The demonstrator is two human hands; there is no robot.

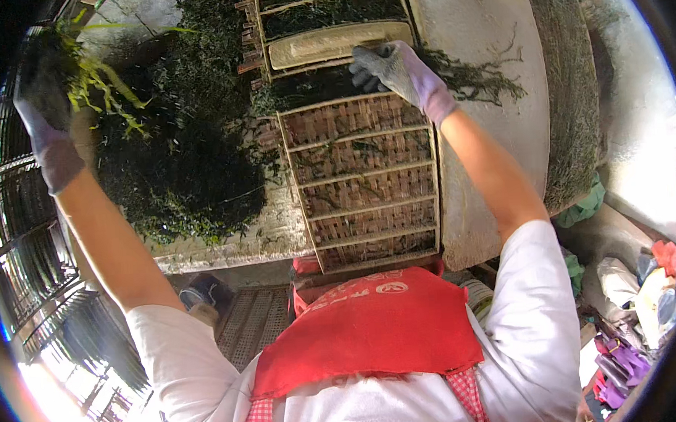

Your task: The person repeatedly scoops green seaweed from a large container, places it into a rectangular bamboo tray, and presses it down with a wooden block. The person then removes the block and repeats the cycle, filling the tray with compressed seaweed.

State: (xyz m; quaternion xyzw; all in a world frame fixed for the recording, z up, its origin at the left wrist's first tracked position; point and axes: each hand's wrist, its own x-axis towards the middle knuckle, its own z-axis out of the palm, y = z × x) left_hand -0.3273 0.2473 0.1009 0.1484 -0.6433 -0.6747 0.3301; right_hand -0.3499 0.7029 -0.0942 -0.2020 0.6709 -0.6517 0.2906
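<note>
A wooden frame with slats (365, 173) over a woven mat lies before me, its far sections filled with dark green plant material (333, 12). My right hand (388, 68), in a grey and purple glove, is over the frame beside a pale rectangular board (329, 44); its fingers are curled, and whether they hold anything cannot be told. Dark strands (480, 80) lie just right of that wrist. At the far left my gloved left hand (45, 94) is at a bunch of yellow-green strands (102, 80), which hides its fingers. A large dark green heap (189, 161) lies between that hand and the frame.
A pale work surface (485, 169) extends right of the frame, with a curved dark mass (566, 84) beyond it. Slatted racks (23, 227) stand at the left. A perforated panel (255, 324) is below the table's near edge. Cloths and bags (621, 362) lie at lower right.
</note>
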